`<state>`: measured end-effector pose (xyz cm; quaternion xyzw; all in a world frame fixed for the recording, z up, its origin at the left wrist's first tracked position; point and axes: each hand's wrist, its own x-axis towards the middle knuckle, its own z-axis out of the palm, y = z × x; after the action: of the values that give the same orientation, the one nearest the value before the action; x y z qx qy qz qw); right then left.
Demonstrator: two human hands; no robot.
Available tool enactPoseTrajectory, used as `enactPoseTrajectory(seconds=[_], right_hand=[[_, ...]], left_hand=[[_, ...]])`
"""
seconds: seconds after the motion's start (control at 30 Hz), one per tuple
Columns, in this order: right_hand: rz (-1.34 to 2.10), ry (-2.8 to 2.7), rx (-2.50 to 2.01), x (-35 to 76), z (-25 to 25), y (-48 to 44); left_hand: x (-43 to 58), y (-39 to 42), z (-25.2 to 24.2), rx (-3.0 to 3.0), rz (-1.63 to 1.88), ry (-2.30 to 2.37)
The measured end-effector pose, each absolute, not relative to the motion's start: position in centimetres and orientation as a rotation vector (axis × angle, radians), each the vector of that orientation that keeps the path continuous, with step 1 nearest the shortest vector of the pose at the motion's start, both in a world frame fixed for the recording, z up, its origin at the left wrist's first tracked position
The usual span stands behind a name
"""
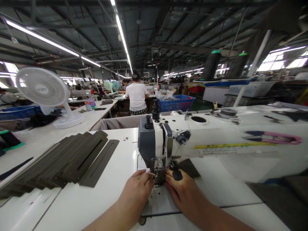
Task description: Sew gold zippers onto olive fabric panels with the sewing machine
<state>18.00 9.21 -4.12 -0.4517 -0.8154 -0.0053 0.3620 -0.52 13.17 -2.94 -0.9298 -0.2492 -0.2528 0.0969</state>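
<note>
A white and grey sewing machine [146, 138] stands in front of me, its needle area between my hands. A dark olive fabric piece [159, 177] lies under the presser foot, and part of it shows to the right beyond my right hand. My left hand [138, 188] is closed, fingertips pinched at the piece's left edge; a small white thing covers or touches one fingertip. My right hand [184, 187] is closed on the right side of the piece, its fingers close to the foot and partly hidden behind a dark oval machine part [177, 175].
Left on the table lies a fanned stack of dark fabric strips [72, 157], with one slotted strip [101, 162] beside it. Pink-handled thread snips [276, 137] rest on the machine arm. A white fan [43, 89], a blue basket [176, 103] and a seated person [137, 96] are farther off.
</note>
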Motion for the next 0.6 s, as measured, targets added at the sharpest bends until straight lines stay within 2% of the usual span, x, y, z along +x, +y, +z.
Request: enactPoseTrajectory(seconds=[0.27,0.47,0.6], right_hand=[[-0.235,-2.039,-1.496,18.0,-4.7,9.3],[-0.362,-2.087,-1.709,17.3,-3.4,6.8],[-0.604,-2.190,-1.530,17.7,-3.1,3.6]], left_hand=[[-0.8,13.4,-3.3,-2.765,-0.809,-0.723],[-1.1,13.0,-2.2,-2.789,-0.916,-0.764],[-1.3,12.9,-2.3,-2.798,-0.896,-0.705]])
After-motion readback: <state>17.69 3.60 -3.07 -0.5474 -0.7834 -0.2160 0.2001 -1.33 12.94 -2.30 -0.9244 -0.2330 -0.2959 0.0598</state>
